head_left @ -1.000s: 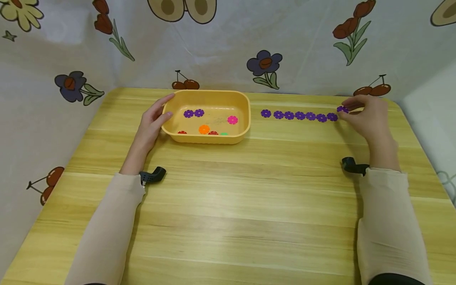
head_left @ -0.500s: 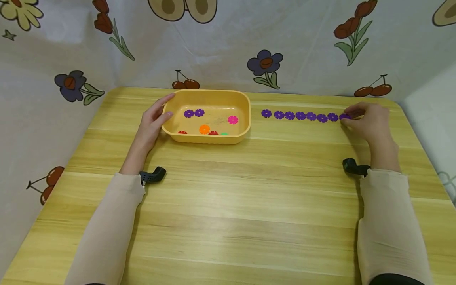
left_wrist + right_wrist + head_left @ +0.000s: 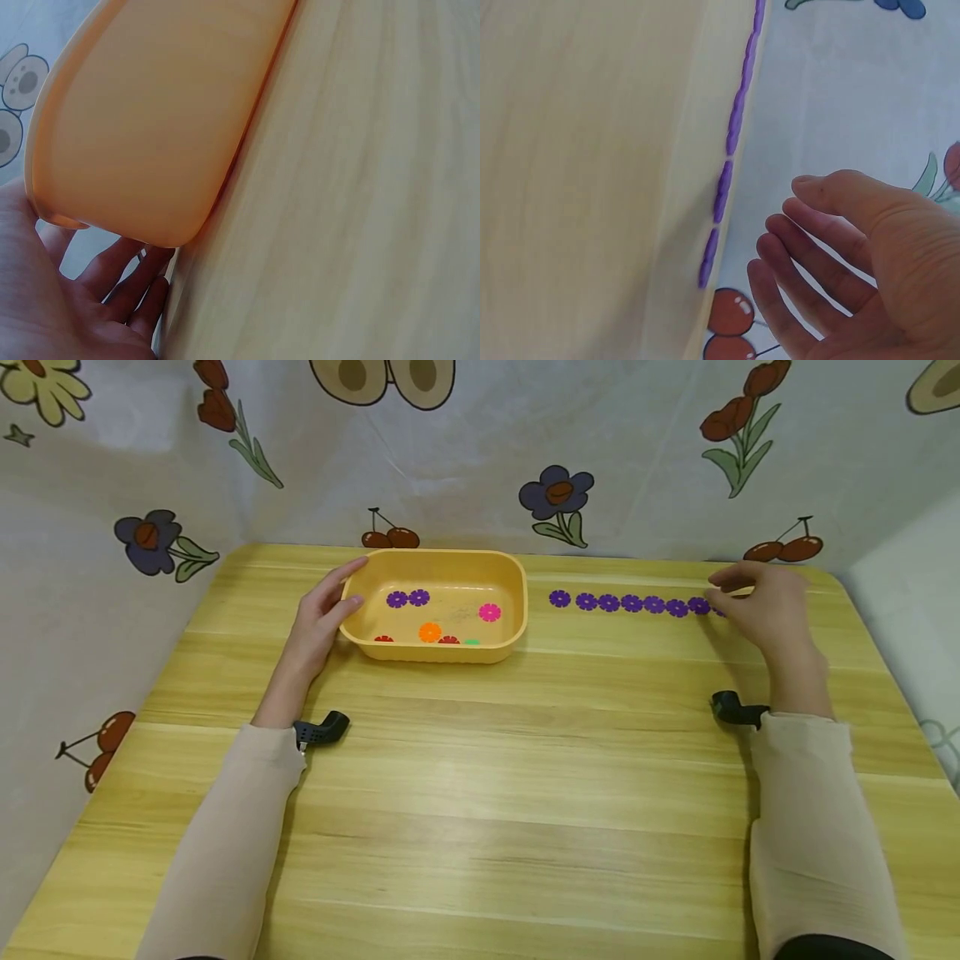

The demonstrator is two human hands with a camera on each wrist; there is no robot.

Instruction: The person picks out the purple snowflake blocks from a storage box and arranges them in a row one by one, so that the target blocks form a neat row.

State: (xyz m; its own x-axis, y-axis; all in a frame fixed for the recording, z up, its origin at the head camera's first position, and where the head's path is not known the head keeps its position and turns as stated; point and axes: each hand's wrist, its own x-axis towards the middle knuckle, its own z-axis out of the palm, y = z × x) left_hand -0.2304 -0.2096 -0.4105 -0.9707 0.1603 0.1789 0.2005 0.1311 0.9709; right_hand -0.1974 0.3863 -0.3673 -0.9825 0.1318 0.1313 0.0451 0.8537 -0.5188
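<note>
A yellow plastic basin (image 3: 435, 653) stands at the back of the table in the head view. My left hand (image 3: 311, 631) holds its left end, thumb over the rim and fingers along the outside wall. To the basin's right, several purple snowflake discs (image 3: 632, 603) lie flat in a row. My right hand (image 3: 772, 610) hovers over the row's right end, partly hiding the last disc. In the right wrist view, the thumb and loosely bent fingers (image 3: 802, 247) hold nothing, and the end disc (image 3: 709, 259) lies apart from them on the table.
Inside the basin lie two purple discs (image 3: 408, 598), a pink disc (image 3: 490, 612), an orange disc (image 3: 430, 632), and red and green ones partly hidden by the front wall. A patterned cloth (image 3: 450, 460) hangs behind the wooden table (image 3: 510, 802).
My right hand lowered a purple disc to the right end of the row and let go. It then rose and shifted slightly left. The left hand and basin stayed put.
</note>
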